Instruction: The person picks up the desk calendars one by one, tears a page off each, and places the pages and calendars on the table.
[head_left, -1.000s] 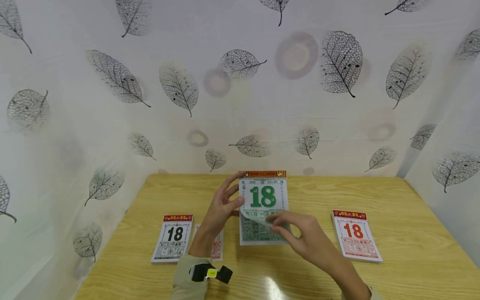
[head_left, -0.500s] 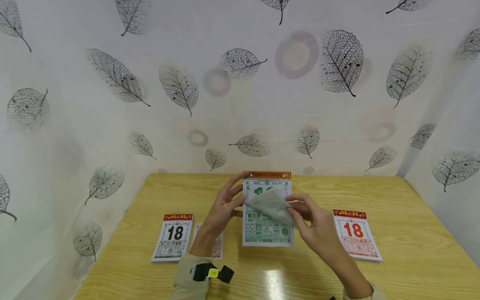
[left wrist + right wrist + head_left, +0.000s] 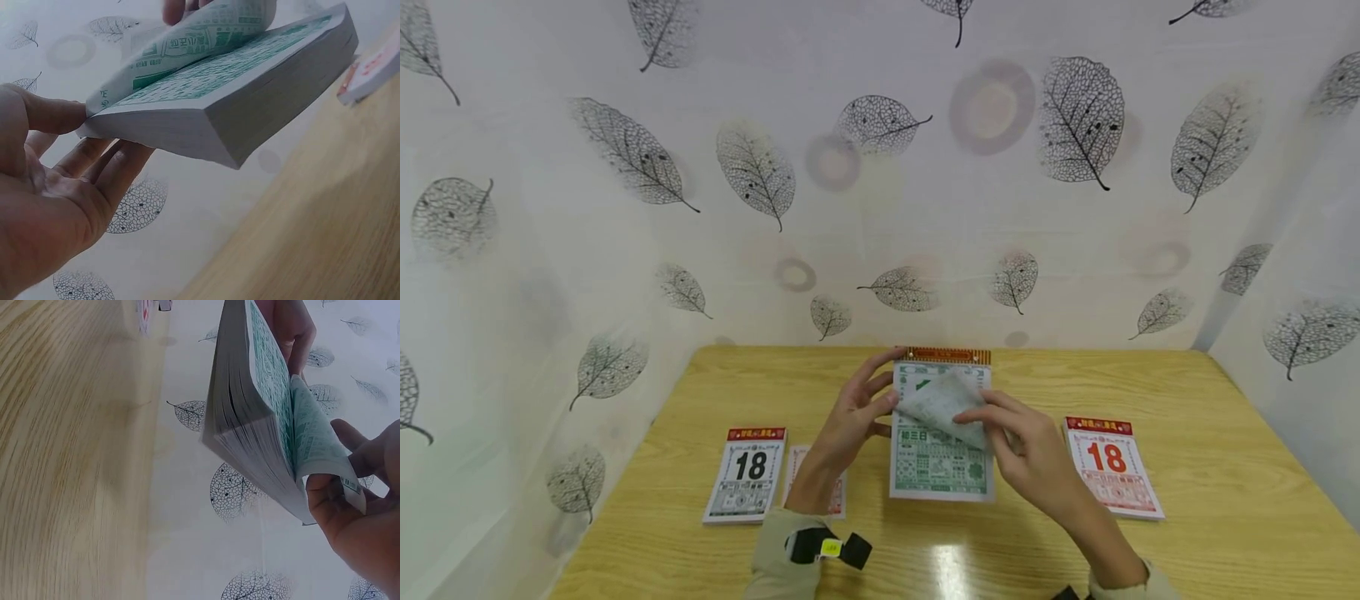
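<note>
A thick tear-off calendar with green print and an orange-red top strip is held up over the table. My left hand grips its left edge, thumb on the front and fingers behind, as the left wrist view shows. The top page curls up from the lower right, its pale back covering most of the large green number. My right hand pinches that page at the right side; in the right wrist view the page bends away from the block between thumb and fingers.
On the wooden table, a calendar with a black 18 lies at left. Beside it a red-printed calendar is partly hidden by my left arm. Another with a red 18 lies at right. A leaf-patterned cloth hangs behind.
The top page has been peeled from its lower part up over the number, baring the page beneath. The calendar and my left hand have shifted slightly right; my right hand has moved slightly right.
</note>
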Demonstrator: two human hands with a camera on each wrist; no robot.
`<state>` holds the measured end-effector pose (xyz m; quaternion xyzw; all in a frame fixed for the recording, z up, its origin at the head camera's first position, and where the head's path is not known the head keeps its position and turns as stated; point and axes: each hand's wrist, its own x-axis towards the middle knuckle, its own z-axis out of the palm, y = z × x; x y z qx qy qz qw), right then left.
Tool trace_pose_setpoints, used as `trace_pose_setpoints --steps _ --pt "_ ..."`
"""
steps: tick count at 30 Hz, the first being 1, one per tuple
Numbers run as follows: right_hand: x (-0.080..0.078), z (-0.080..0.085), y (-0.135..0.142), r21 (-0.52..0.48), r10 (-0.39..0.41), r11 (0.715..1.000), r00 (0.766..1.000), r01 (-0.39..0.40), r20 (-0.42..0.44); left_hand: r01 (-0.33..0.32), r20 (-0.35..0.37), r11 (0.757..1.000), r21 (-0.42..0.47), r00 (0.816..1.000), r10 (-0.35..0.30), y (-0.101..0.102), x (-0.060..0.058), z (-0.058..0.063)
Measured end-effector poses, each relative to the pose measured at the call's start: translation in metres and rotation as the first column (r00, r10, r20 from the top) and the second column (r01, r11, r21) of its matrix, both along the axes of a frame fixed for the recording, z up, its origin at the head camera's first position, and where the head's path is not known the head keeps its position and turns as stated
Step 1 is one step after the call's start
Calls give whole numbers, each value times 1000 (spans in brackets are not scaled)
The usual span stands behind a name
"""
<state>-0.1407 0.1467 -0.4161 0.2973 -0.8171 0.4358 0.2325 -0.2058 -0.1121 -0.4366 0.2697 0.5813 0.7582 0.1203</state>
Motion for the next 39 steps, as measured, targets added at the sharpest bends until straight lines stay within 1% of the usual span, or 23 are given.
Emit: trace_pose_setpoints --steps 5,9,11,15,19,25,28,31,34,39 --pt "-3 0 3 11 64 998 997 -65 35 7 -4 1000 -7 1000 -8 1 1 0" --pt "-4 1 3 33 93 995 995 -94 27 22 -7 1000 -4 1000 -22 2 2 1" --pt "-5 2 4 44 105 993 994 -106 7 37 -5 999 -3 999 -37 4 3 1" --pt "-5 5 7 83 127 988 992 -127 2 66 -7 998 1 998 -66 8 4 0" --pt "-4 6 11 121 102 987 995 -101 -7 72 -3 997 -8 997 -72 12 6 1" --pt "-6 8 15 92 63 994 997 -58 -48 66 -1 997 -28 998 -66 14 7 0" --pt "-8 9 18 84 37 996 997 -31 -67 75 -12 997 -26 997 -75 14 7 0" --pt "-9 10 21 80 30 996 998 -25 -60 88 -13 996 -21 996 -89 15 7 0" --pt "-10 11 25 80 40 996 998 -37 -39 96 -10 995 -16 995 -96 15 8 0" --pt "-13 12 30 96 45 995 997 -40 -56 94 -20 996 -5 995 -94 15 9 0"
